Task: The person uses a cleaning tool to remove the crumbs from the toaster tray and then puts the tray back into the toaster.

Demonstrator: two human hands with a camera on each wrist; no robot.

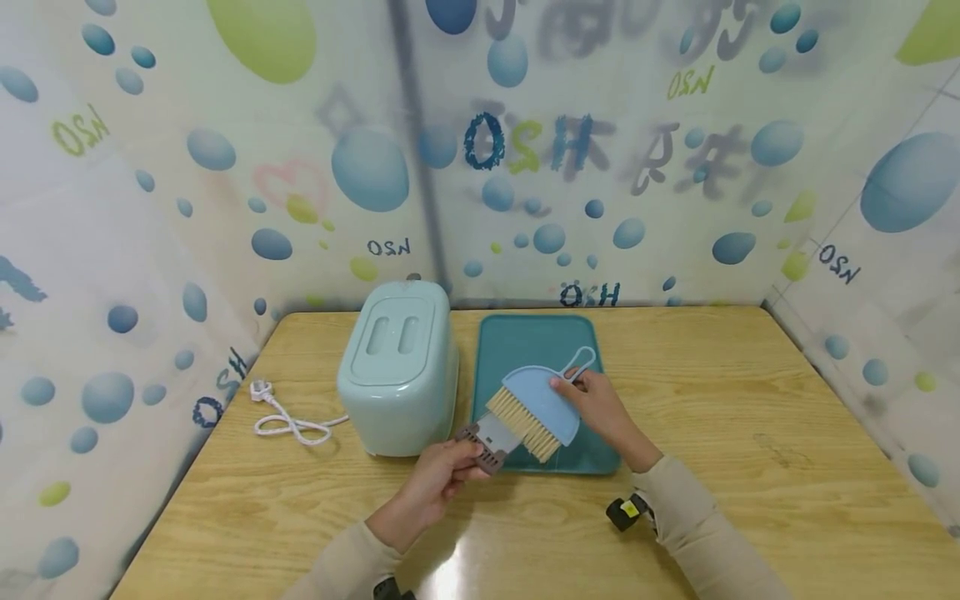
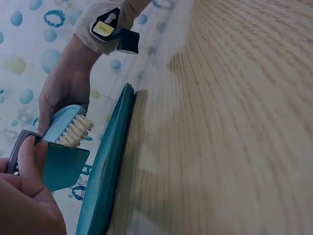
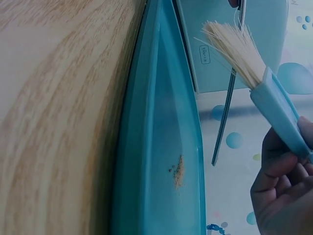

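My right hand (image 1: 596,404) grips a small light-blue hand brush (image 1: 542,398) with pale bristles and a looped handle. In my left hand (image 1: 442,479) is a thin metal crumb tray (image 1: 498,433), pinched by its grey slotted end. The bristles overlap the plate in the head view. In the left wrist view the brush (image 2: 73,128) is at the upper edge of the shiny plate (image 2: 66,166). Both are held above a teal serving tray (image 1: 513,342). A little heap of brown crumbs (image 3: 178,172) lies on that tray in the right wrist view.
A mint-green toaster (image 1: 397,367) with a lid over its top stands left of the teal tray. Its white power cord (image 1: 296,427) and plug lie looped on the wooden table (image 1: 750,400). Patterned curtains (image 1: 525,208) enclose the table at the back and sides.
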